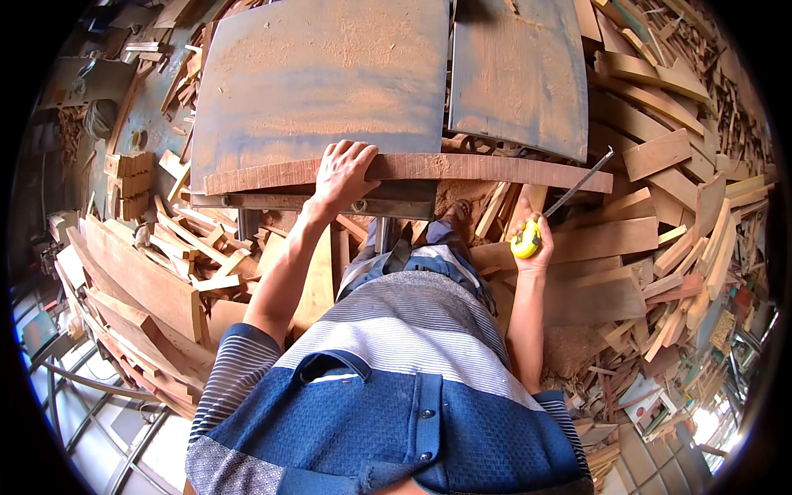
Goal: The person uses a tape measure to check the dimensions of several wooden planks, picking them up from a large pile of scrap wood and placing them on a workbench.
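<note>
A long reddish wooden board [478, 168] lies across the near edge of the sawdust-covered metal table [330, 74], and its right end juts out past the table. My left hand [345, 175] is closed over the board left of its middle, fingers on the far side. Off the table's right corner, my right hand [535, 247] grips a yellow tape measure [525, 240]. Its metal blade [582, 183] is partly drawn out and slants up to the right, its hooked tip free in the air near the board's right end.
A narrow slot [450, 66] splits the tabletop. Heaped offcuts [685, 198] crowd the right side, and planks [140, 280] lean in a pile on the left. Wood pieces lie on the floor beneath the table's front, around my feet [458, 212].
</note>
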`<state>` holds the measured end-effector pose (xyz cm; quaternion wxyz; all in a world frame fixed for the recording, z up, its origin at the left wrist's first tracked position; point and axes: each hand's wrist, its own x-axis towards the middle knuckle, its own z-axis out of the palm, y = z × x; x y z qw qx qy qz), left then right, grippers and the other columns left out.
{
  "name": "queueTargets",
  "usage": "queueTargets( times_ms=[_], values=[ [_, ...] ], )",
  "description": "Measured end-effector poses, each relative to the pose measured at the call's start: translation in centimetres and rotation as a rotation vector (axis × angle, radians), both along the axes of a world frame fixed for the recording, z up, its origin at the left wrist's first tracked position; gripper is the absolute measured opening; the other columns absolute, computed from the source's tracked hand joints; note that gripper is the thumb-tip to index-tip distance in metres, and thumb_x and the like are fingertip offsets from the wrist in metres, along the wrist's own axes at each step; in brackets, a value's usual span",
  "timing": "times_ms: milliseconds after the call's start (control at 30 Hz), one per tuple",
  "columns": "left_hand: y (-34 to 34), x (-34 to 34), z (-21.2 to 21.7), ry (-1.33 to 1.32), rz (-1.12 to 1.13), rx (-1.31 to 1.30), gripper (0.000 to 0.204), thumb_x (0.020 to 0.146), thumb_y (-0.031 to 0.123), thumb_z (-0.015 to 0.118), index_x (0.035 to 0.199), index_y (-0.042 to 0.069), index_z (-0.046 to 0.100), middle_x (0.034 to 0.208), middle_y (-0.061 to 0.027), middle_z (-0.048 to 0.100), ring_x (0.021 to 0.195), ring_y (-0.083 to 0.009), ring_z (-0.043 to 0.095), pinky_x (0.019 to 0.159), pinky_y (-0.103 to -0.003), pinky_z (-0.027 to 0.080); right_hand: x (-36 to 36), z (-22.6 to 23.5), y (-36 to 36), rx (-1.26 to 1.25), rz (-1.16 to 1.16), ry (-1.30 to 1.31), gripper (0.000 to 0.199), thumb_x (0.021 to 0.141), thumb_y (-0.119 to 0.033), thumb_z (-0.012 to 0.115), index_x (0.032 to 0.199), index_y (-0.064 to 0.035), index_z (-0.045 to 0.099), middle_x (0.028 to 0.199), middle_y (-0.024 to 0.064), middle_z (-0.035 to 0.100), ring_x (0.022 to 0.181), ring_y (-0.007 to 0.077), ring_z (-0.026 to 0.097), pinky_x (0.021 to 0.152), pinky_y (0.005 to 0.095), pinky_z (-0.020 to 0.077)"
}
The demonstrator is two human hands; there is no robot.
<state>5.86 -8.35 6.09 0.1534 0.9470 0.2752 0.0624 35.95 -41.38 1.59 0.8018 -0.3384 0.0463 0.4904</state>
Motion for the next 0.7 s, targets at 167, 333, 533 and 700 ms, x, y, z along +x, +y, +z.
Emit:
queueTargets(
  times_ms=[167, 333, 533, 700],
  values=[
    [0.0, -0.1, -0.2, -0.019, 0.009, -0.009, 0.063, 0.069, 0.03, 0.087, 0.121, 0.008, 0.061, 0.121, -0.0088, 0.065, 0.117, -0.0295, 0.059, 0.104, -0.044, 0.042, -1.4, -0.1, -2.3, -0.142, 0.045, 0.019, 0.024, 0.098, -0.028, 0.065, 0.105, -0.0053, 0.07, 0.121, 0.0147, 0.07, 0.08, 0.0234, 0.071, 0.071, 0.0386, 0.0595],
    [-0.3, -0.4, -0.5, -0.056, -0.005, 0.025, 0.062, 0.069, 0.029, 0.087, 0.121, 0.009, 0.061, 0.121, -0.0087, 0.066, 0.117, -0.0293, 0.06, 0.103, -0.044, 0.044, -2.7, -1.1, -3.1, -0.16, 0.0, 0.041, 0.022, 0.1, -0.025, 0.062, 0.106, -0.0049, 0.068, 0.123, 0.0158, 0.069, 0.08, 0.0243, 0.07, 0.072, 0.0402, 0.0586],
    [-2.2, -1.7, -1.6, -0.148, -0.011, 0.112, 0.059, 0.069, 0.038, 0.086, 0.115, 0.008, 0.063, 0.12, -0.0079, 0.067, 0.113, -0.0278, 0.063, 0.101, -0.045, 0.046, -2.6, 0.3, -1.3, -0.163, -0.022, -0.021, 0.022, 0.1, -0.026, 0.062, 0.106, -0.0055, 0.066, 0.128, 0.0127, 0.067, 0.084, 0.0235, 0.069, 0.074, 0.0396, 0.0576],
    [-5.9, -3.1, -0.7, -0.256, -0.032, 0.061, 0.054, 0.068, 0.039, 0.087, 0.106, 0.009, 0.064, 0.119, -0.0061, 0.064, 0.116, -0.0281, 0.061, 0.1, -0.046, 0.045, -0.6, 0.8, -1.3, -0.234, -0.065, -0.019, 0.02, 0.098, -0.026, 0.065, 0.102, -0.0072, 0.065, 0.096, 0.0077, 0.067, 0.084, 0.0222, 0.066, 0.076, 0.0374, 0.0553]
  ],
)
